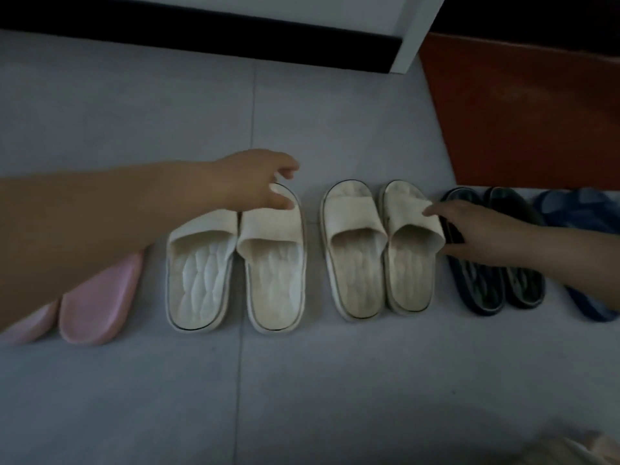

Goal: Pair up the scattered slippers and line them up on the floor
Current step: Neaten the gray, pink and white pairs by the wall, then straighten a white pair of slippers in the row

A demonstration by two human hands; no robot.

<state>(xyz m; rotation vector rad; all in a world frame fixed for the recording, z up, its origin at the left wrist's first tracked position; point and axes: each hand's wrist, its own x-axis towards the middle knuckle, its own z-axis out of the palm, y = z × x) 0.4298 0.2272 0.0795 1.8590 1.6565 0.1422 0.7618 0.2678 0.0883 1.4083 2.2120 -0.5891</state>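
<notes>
Slippers stand in a row on the grey tiled floor (134,112), toes pointing away from me. From the left: a pink pair (100,303) partly under my left forearm, a white pair (198,280), a cream pair (355,263), a dark pair (476,280) and a blue slipper (583,209). My left hand (255,182) lies over the toe of the white pair's right slipper (275,273), thumb on its strap, fingers loosely bent past the toe. My right hand (476,229) touches the cream pair's right slipper (409,266) with straight fingers on its strap, thumb along its outer side.
A red mat (523,112) lies at the back right, just beyond the dark and blue slippers. A black skirting (201,38) and a white post (416,35) run along the far wall. Pale cloth (570,451) shows at the bottom right corner.
</notes>
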